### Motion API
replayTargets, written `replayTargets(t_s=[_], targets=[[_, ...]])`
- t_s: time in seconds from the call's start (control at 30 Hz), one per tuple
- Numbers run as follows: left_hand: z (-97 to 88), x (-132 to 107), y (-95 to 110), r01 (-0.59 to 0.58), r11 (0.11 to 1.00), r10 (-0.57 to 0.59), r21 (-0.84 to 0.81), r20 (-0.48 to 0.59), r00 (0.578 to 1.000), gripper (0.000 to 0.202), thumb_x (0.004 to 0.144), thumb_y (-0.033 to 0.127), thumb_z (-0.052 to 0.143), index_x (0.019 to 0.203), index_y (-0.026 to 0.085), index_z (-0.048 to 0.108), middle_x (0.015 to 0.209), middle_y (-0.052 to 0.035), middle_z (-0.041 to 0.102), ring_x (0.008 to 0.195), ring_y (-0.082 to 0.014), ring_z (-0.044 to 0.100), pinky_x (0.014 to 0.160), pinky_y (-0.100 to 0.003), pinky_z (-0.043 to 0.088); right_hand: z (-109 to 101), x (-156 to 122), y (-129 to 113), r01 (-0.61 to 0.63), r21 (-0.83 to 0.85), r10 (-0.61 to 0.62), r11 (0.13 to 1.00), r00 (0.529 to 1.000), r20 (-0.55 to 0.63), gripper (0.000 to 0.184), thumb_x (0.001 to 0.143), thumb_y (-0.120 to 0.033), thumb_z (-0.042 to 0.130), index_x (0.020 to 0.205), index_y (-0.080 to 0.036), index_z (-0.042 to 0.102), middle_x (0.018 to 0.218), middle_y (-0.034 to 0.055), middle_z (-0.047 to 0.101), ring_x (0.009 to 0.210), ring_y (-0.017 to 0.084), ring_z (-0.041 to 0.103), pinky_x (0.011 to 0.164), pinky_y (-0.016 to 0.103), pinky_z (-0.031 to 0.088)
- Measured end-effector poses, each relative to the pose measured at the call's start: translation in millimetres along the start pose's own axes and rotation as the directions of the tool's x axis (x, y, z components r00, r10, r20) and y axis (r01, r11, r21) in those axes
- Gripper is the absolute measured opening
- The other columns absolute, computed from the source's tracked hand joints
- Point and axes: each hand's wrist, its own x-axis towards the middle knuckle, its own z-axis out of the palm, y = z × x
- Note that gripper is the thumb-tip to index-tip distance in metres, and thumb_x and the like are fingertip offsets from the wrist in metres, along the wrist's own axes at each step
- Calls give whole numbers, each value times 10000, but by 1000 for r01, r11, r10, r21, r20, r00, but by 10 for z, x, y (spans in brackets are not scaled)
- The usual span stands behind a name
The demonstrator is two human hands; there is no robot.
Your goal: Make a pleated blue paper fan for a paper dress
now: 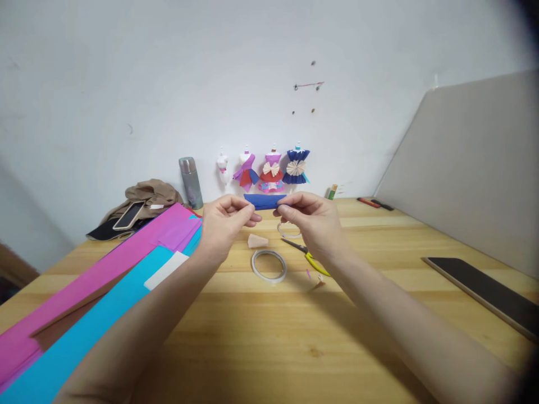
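A small folded strip of blue crepe paper (264,201) is stretched between my two hands, held above the wooden table (269,331). My left hand (225,223) pinches its left end with thumb and fingers closed. My right hand (312,221) pinches its right end the same way. Below the hands lie a roll of clear tape (269,265), a small peach paper cone (256,241) and yellow-handled scissors (305,252).
Long pink paper sheets (105,269) and cyan paper sheets (96,320) lie at the left. Several small mannequins in paper dresses (272,168) stand by the wall, beside a metal flask (191,182). A phone (128,215) rests on cloth. A dark tablet (484,289) lies at the right.
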Motion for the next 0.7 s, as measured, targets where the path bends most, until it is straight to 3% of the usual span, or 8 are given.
replayTargets(t_s=[0.4,0.7], targets=[[38,3,-35,-80,997,80,8,-79,994,114,652,203,734,650,155,630,591,10,669,600,-149,714,607,-240,568,19,-30,-23,36,-31,-38,999,997,-61,183,627,-311,793,685,-264,626,663,-4,661,646,191,635,605,336,524],[38,4,-60,-103,995,104,14,-99,990,85,679,158,719,667,155,635,606,19,665,617,-135,714,619,-223,566,22,-39,-2,77,-9,-78,997,995,-60,109,651,-260,781,731,-265,707,727,-6,695,698,186,657,674,350,547]])
